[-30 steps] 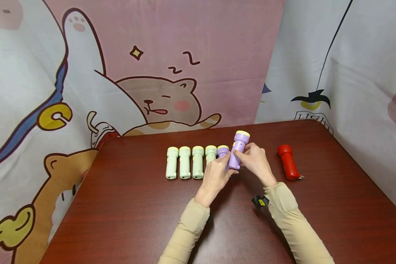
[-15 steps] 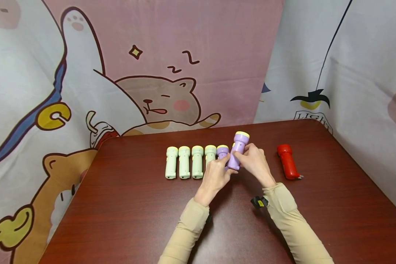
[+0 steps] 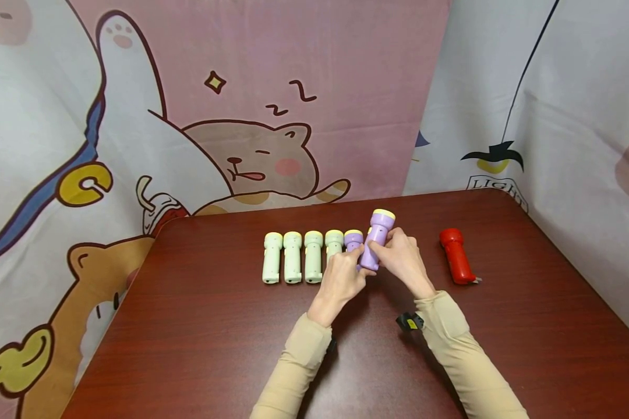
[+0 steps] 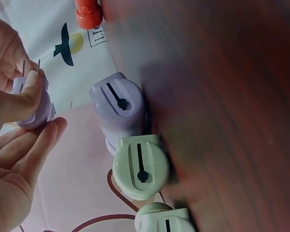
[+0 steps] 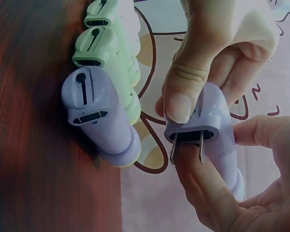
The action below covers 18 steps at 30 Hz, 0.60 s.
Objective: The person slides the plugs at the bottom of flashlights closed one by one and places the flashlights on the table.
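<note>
Both hands hold a light purple flashlight [image 3: 378,233] with a yellow lens rim, tilted above the dark red table. My left hand [image 3: 340,282] pinches its tail end, thumb on the end face beside the slider in the right wrist view. Two metal plug prongs [image 5: 201,147] stick out of that end. My right hand [image 3: 406,259] grips the barrel from the right side. Close to the left hand, a second purple flashlight [image 5: 99,116] stands at the end of a row, its end slot showing no prongs. Its lower part is hidden by the left hand in the head view.
Several pale green flashlights [image 3: 272,259] line up left of the hands. To the right lies a red flashlight [image 3: 458,257] with prongs out at its near end. Behind the table [image 3: 199,349] hangs a cartoon-printed cloth [image 3: 377,105].
The held flashlight and both hands have shifted very slightly to the left and down. Both grips look the same, and the other flashlights stay in place.
</note>
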Motion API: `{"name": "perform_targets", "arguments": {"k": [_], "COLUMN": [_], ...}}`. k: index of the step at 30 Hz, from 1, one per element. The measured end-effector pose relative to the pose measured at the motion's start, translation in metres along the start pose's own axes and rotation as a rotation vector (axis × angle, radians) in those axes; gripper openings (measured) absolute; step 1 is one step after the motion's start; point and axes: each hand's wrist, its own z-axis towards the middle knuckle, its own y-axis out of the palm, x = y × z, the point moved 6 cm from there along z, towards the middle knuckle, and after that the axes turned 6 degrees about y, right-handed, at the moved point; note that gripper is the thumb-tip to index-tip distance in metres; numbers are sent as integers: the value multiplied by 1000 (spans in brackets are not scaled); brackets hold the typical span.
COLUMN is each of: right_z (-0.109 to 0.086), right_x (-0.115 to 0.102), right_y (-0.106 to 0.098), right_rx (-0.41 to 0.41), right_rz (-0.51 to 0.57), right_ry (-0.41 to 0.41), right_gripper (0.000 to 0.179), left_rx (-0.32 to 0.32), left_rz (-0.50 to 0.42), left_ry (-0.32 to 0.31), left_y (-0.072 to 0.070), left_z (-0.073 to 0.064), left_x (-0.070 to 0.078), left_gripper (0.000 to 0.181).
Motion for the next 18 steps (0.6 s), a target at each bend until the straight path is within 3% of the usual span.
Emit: {"name": "perform_targets", "arguments": {"k": [18], "right_z": [-1], "right_x": [0], "right_y": [-1], "right_rx": [2], "right_rz": [-8], "right_ry": [-1], "right_gripper": [41], "left_rx": [-11], "left_rz": [10], "left_ry": [19], "left_y": [-1], "left_z": [1], "left_x": [1], "left_gripper": [39]}}
